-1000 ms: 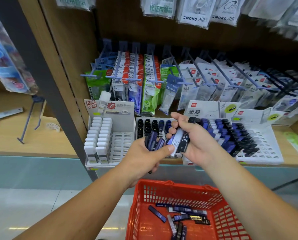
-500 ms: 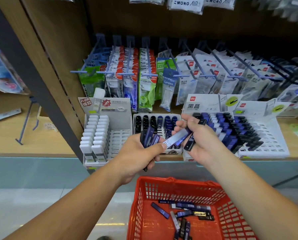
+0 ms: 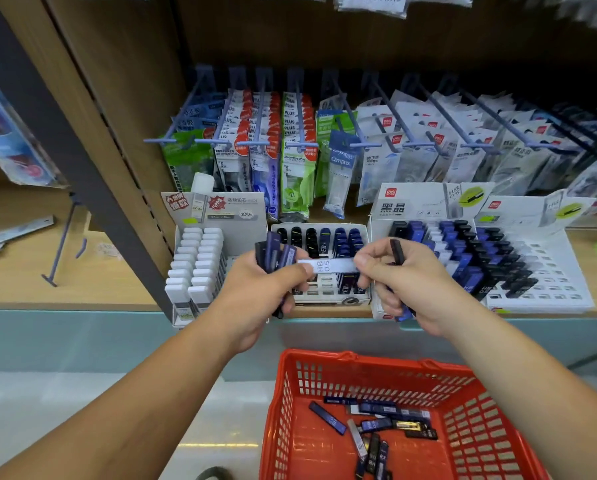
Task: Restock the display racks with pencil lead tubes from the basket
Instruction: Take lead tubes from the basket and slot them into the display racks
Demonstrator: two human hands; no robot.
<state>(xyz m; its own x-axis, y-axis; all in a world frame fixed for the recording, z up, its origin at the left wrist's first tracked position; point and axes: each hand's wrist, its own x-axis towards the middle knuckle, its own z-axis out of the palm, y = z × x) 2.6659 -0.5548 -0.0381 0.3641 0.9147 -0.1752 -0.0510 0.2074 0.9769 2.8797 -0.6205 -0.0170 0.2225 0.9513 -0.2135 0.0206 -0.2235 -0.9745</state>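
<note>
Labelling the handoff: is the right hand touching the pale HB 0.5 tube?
Touching. The head view shows the right hand pinching the pale HB 0.5 tube at its right end; the left hand pinches its left end.

Wooden shelf [image 3: 82,292] with a teal front [image 3: 82,337], split by a dark slanted upright post [image 3: 65,161]. Blue peg hooks [image 3: 345,116] along the far back wall carry hanging packets: red-and-white PLUS packs [image 3: 245,150] at left, a green pack [image 3: 297,174], a Campus pack [image 3: 340,174], then white packs [image 3: 463,157] running right. MONO AIR packs [image 3: 373,1] hang at the top edge. In the left bay – a loose blue hook [image 3: 65,244] and blurred blue packets [image 3: 9,147]. Pale floor [image 3: 65,410] near left.
</note>
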